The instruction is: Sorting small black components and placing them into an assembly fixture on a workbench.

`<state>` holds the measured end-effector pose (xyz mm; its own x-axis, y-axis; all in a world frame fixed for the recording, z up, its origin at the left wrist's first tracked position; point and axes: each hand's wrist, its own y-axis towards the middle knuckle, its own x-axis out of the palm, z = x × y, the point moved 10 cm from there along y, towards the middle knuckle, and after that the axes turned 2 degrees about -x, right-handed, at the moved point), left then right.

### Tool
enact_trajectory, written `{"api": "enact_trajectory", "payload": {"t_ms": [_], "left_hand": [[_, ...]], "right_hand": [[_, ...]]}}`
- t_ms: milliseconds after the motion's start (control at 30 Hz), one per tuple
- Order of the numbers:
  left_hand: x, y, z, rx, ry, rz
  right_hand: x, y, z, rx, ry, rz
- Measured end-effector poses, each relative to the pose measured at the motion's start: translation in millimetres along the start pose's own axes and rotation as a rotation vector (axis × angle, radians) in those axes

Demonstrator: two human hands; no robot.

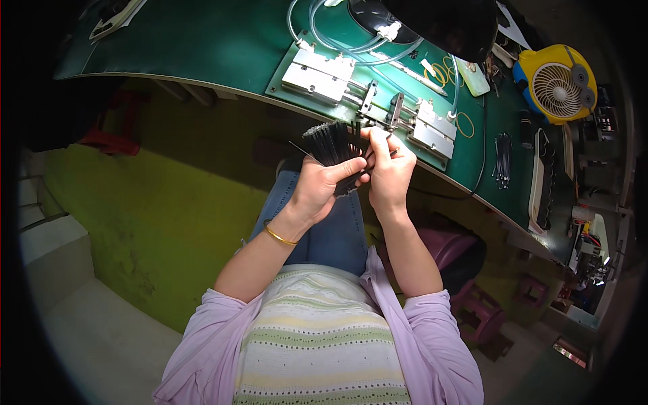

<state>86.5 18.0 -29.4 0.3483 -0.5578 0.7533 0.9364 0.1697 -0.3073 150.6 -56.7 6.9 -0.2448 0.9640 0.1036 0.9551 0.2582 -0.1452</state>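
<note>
Here we are at the fixture (367, 99), and just on our side of it is the bundle (327, 145) of thin black strips, held up above our lap. Our left hand (318, 187) is closed round it, thumb pressed across the front, the strip ends fanning out above the grip. In comes our right hand (390, 169) beside it, fingers curled and pinched together on a few strips (393, 154) at the bundle's right side; how many, we cannot tell. On the fixture, two silver blocks (318, 75) face each other across dark clamps, clear tubes (313, 15) looping behind them. Right of the fixture, along the green bench (216, 47), lies a bunch of thin pieces (502, 162), with a yellow fan (560, 82) farther off.
</note>
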Motion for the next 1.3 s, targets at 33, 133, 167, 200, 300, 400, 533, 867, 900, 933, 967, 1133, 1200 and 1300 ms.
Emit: {"api": "enact_trajectory", "payload": {"t_ms": [33,133,167,200,300,400,533,867,900,933,967,1133,1200,1300], "left_hand": [[0,0,0,-0.003,0.000,0.001],[1,1,0,-0.009,0.001,-0.012],[1,2,-1,-0.011,0.001,-0.011],[1,3,-2,-0.013,-0.004,-0.021],[3,5,-4,-0.017,-0.015,-0.041],[7,5,-2,-0.031,-0.033,-0.044],[7,5,-4,-0.027,-0.053,-0.043],[3,-2,1,-0.017,-0.025,-0.039],[2,-2,1,-0.021,-0.021,-0.037],[1,-1,0,-0.025,-0.017,-0.035],[2,-1,0,-0.026,-0.016,-0.035],[-2,2,-1,-0.036,0.017,0.008],[-1,3,-2,-0.034,0.028,-0.006],[-2,4,-2,-0.034,0.014,-0.001]], "right_hand": [[0,1,0,-0.010,0.002,0.002],[-1,2,1,-0.009,0.011,0.010],[-2,2,2,-0.002,0.018,0.015],[-2,2,2,0.004,0.025,0.020],[-3,3,4,0.024,0.038,0.025],[-4,4,6,0.034,0.046,0.028],[-3,3,4,0.031,0.042,0.018],[7,-6,-13,-0.095,0.029,-0.067],[8,-7,-14,-0.096,0.029,-0.066],[7,-7,-13,-0.082,0.012,-0.055],[6,-7,-12,-0.069,-0.005,-0.043],[-1,-4,-6,-0.032,-0.015,0.043],[-2,-2,-4,-0.026,0.003,0.041],[-2,0,-1,-0.013,0.038,0.037]]}}
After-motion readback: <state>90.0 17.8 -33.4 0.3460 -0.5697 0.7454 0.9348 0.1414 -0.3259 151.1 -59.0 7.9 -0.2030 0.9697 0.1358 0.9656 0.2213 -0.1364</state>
